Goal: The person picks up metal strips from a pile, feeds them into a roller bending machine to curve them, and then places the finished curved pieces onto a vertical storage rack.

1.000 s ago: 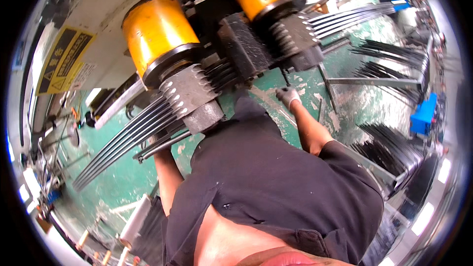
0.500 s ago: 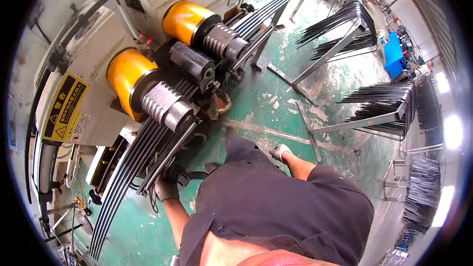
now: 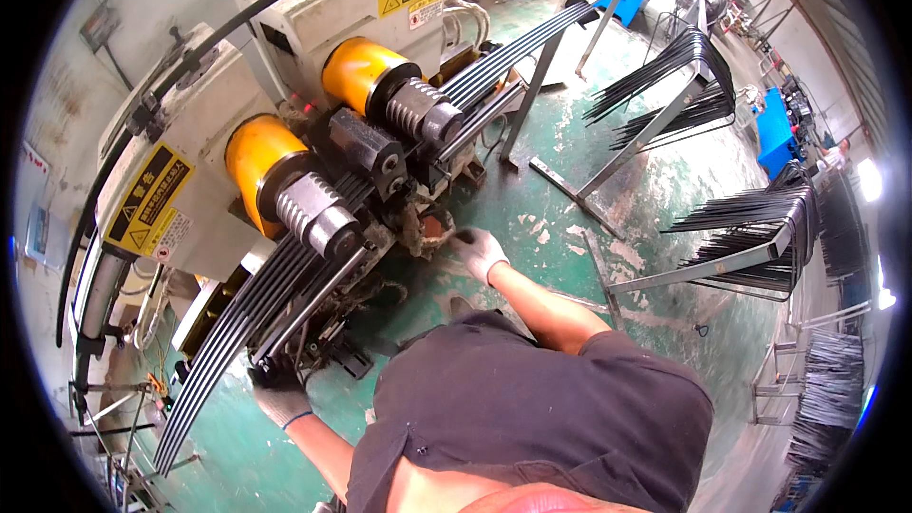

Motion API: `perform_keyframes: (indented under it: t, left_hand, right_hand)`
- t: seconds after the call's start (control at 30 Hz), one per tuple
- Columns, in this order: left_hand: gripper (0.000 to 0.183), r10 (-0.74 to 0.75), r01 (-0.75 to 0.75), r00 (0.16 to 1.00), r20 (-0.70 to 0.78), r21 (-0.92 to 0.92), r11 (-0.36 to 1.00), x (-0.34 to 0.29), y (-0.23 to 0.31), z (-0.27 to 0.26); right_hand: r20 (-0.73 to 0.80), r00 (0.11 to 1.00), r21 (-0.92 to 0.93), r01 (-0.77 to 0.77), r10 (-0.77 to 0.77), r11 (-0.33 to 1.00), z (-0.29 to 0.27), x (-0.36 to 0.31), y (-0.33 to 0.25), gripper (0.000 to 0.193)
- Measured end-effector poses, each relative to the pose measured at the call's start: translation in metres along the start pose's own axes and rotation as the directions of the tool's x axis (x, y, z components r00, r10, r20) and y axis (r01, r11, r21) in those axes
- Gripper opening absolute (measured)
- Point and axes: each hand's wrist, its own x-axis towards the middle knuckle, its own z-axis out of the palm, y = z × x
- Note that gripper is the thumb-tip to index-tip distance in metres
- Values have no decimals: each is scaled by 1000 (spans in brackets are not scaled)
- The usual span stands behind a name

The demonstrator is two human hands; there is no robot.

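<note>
My left hand point(image 3: 279, 401), in a pale glove with a dark finger part, reaches to the lower end of a dark metal bar point(image 3: 313, 306) on the machine's front. Its fingers merge with the dark metal there, so their grip is hidden. My right hand point(image 3: 480, 253), in a pale glove, is held out in front of the machine, close to a dirty bracket point(image 3: 432, 228). Its fingers reach forward, slightly bent, with nothing visible in them. Several long black rods point(image 3: 223, 347) run side by side through the machine, under two ridged steel rollers point(image 3: 318, 217).
Yellow-orange cylinders point(image 3: 261, 166) join the rollers to the white machine housing point(image 3: 214, 95). To the right, bundles of bent black rods point(image 3: 750, 228) hang on grey metal stands point(image 3: 655, 280). Blue bins point(image 3: 774, 133) stand farther back on the worn green floor point(image 3: 532, 199).
My right hand has moved from beside my body forward and left, toward the machine. My left hand has shifted left and down, to the bar's lower end. The view has shifted slightly.
</note>
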Motion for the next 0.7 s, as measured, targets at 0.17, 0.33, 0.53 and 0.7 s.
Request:
perform_keyframes:
  t: [0.17, 0.33, 0.53, 0.7]
  left_hand:
    - [60, 217, -232, 949, 229, 41, 972, -30, 42, 31]
    - [64, 514, -538, 842, 166, 178, 824, -74, 76, 89]
    - [74, 694, -660, 710, 119, 457, 596, -116, 124, 167]
    - [67, 786, -736, 599, 155, 494, 463, -129, 135, 240]
  right_hand:
    - [-19, 976, 314, 212, -217, 925, 16, 18, -46, 32]
    - [-101, 948, 383, 318, -303, 867, 13, 5, -104, 39]
    - [-206, 943, 481, 330, -261, 812, 27, 32, -123, 48]
    - [-217, 956, 578, 288, -196, 764, 26, 61, -123, 43]
